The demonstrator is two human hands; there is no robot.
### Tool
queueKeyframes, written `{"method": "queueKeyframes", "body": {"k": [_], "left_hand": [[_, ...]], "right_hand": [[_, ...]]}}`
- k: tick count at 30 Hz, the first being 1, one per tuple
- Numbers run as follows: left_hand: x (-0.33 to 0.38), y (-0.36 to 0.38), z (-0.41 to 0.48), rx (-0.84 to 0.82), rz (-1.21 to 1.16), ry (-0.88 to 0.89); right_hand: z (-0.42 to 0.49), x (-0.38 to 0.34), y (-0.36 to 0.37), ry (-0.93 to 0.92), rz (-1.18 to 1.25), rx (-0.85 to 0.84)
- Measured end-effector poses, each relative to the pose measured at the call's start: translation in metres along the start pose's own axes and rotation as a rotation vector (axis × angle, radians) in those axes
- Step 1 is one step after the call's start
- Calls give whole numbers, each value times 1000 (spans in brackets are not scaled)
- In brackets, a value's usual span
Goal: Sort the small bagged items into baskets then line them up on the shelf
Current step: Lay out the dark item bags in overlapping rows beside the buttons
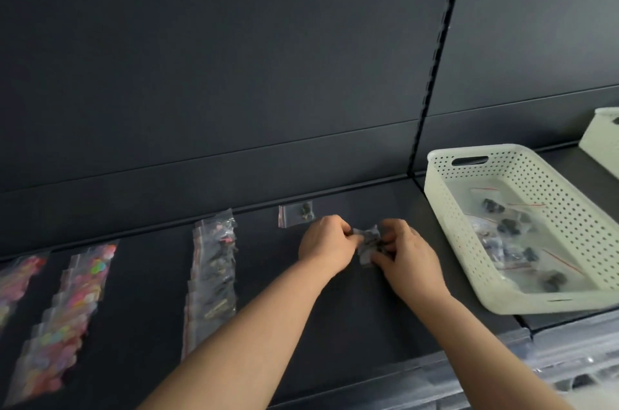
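Behind everything stands a big dark wall [234,57] with a black post [435,57] running up it. Under the wall is the dark shelf [335,309], and all my things lie on it.

On the right side of the shelf sits a white basket [469,292] with lots of little holes in its walls. It is turned a bit sideways. Clear bags with dark bits [512,232] lie loose on its floor. I can see the corner of another white basket [599,138] further back, at the right edge.

On the left side, the bags are laid in long rows that run from the back of the shelf to the front. One row of bright bags [73,315] has pink, yellow and green bits inside. Another bright row [16,279] is beside it, at the very left edge, and I can only see part of it. Nearer the middle is a row of bags with dark bits [214,272]. The bags in each row lie a little on top of each other.

My two arms reach out over the middle of the shelf. My left hand [326,247] and my right hand [408,255] are close together. Both have their fingers curled, and both pinch the same small bag [366,243], one on each side. It is clear and crumpled, with dark bits inside. I cannot tell if it touches the shelf.

One more little bag [296,214] lies flat by itself at the back of the shelf, just behind my left hand. It has a dark bit in it too.
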State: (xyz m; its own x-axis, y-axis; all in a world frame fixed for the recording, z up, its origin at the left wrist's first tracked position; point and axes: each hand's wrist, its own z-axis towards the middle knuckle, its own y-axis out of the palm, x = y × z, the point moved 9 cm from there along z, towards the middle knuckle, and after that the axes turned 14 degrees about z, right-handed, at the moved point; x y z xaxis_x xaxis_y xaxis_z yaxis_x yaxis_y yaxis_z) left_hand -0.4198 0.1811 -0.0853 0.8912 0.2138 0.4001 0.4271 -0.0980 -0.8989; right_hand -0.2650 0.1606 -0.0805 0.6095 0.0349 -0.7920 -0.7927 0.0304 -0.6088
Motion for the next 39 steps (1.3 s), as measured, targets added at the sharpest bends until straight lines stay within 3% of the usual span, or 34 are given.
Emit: {"method": "queueKeyframes", "body": {"k": [7,12,15,18,35,39], "left_hand": [[8,-10,-9,25,-10,69],[14,-30,-17,59,-95,202],[-5,-36,-21,40,-453,83],[-21,-21,-26,-141,-559,-10],[-54,-33,-29,-119,-707,-139],[-55,-34,-33,-81,-763,-175]], "right_hand": [[4,-7,4,22,31,-151],[12,-30,6,-72,52,-146],[9,-16,15,127,471,-145],[5,-11,29,276,790,-180],[5,-32,45,322,956,-214],[1,-37,50,254,972,-251]]}}
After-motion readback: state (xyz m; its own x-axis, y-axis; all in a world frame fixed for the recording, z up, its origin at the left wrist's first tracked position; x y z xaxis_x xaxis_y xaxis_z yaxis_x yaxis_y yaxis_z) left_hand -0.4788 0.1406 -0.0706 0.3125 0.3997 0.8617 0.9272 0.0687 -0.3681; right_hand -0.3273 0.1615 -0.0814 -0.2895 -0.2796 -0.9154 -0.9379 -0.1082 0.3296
